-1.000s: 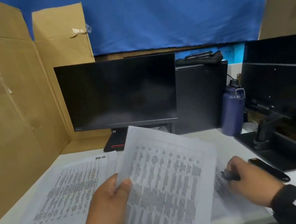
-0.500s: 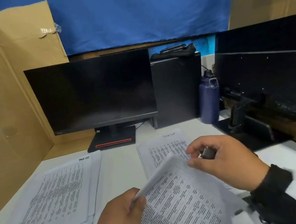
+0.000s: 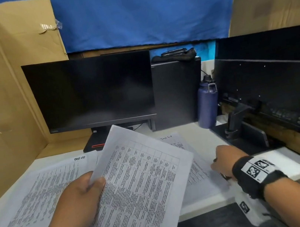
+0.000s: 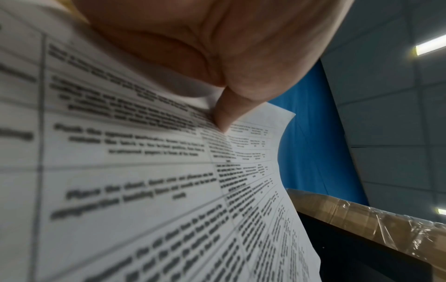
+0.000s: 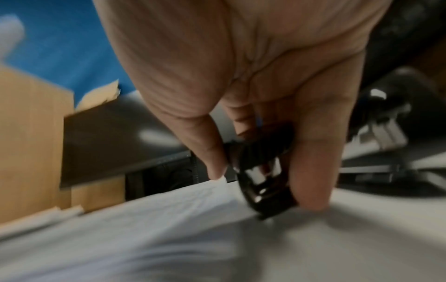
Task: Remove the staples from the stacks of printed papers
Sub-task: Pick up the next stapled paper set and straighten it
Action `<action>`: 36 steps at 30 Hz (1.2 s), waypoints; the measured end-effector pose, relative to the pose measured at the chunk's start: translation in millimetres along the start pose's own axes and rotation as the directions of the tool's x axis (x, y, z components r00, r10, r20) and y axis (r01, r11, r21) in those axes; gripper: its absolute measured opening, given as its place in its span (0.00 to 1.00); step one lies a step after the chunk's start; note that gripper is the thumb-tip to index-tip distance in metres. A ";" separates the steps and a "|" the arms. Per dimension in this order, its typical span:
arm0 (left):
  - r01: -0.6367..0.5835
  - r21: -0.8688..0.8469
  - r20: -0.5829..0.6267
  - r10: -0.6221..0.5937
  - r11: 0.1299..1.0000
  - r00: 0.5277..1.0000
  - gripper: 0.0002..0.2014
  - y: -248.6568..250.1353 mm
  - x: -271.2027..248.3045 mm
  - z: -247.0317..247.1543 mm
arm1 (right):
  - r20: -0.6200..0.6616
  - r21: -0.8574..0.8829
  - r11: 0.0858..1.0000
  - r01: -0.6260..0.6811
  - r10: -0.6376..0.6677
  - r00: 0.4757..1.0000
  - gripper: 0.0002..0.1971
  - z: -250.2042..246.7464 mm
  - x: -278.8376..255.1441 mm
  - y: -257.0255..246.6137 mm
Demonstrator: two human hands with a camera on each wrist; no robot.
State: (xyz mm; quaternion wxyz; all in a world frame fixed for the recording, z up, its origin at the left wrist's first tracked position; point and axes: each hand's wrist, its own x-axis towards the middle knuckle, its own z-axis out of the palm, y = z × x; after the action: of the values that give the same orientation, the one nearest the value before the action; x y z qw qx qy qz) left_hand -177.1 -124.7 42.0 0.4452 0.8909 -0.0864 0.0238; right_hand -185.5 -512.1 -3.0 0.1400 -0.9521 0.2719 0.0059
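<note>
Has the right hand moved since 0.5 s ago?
Yes. The right hand, gripping the black staple remover, has dropped away from the held sheets toward the right-side paper stack on the desk.

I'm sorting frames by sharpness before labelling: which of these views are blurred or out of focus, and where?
Head view: mostly sharp, though print on the held papers is too fine to read. Left wrist view: the text nearest the lens is out of focus, sharper near the thumb tip of the left hand. Right wrist view: smeared throughout, the staple remover in the right hand is soft.
</note>
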 end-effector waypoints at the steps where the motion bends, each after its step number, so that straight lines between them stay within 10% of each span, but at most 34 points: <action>1: -0.001 -0.001 0.005 0.001 1.000 1.000 0.14 0.3 -0.7 0.0 | 0.005 -0.112 0.994 -0.001 0.002 1.000 0.14 -1.4 5.6 -1.7; 9: 0.009 -0.037 0.006 -0.009 0.999 1.000 0.12 -0.2 1.0 -4.0 | -0.103 -0.212 0.976 -0.037 0.016 0.995 0.18 -26.0 29.0 18.2; 12: -0.018 -0.010 0.014 0.018 1.000 1.000 0.13 -1.4 1.8 -2.4 | 0.049 -0.237 0.964 -0.123 0.138 0.989 0.23 -15.5 28.3 44.6; 18: -0.034 0.048 0.054 0.031 0.998 0.998 0.14 -6.1 2.6 2.9 | -0.039 0.335 0.920 -0.203 0.229 0.973 0.14 -12.2 22.3 73.8; 24: -0.062 0.130 0.069 0.054 0.990 0.996 0.15 -13.2 6.6 16.7 | -0.062 0.992 0.113 0.050 0.101 0.993 0.16 -49.4 -47.3 22.4; 26: -0.085 0.151 0.070 0.075 0.985 0.995 0.15 -10.6 6.6 21.3 | -0.059 0.998 0.034 0.059 -0.011 0.998 0.14 -54.7 -72.0 -3.7; 36: -0.292 0.370 0.137 0.259 0.882 0.956 0.13 20.3 -26.2 37.3 | -0.337 0.824 0.397 0.404 -0.228 0.913 0.19 -48.3 -135.9 -66.9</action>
State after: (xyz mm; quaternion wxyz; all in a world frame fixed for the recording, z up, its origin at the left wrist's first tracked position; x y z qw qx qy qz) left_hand -207.7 -162.8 32.4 0.2487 0.9399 -0.2245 0.0661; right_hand -269.7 -400.6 72.9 0.5848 -0.7716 0.0602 -0.2428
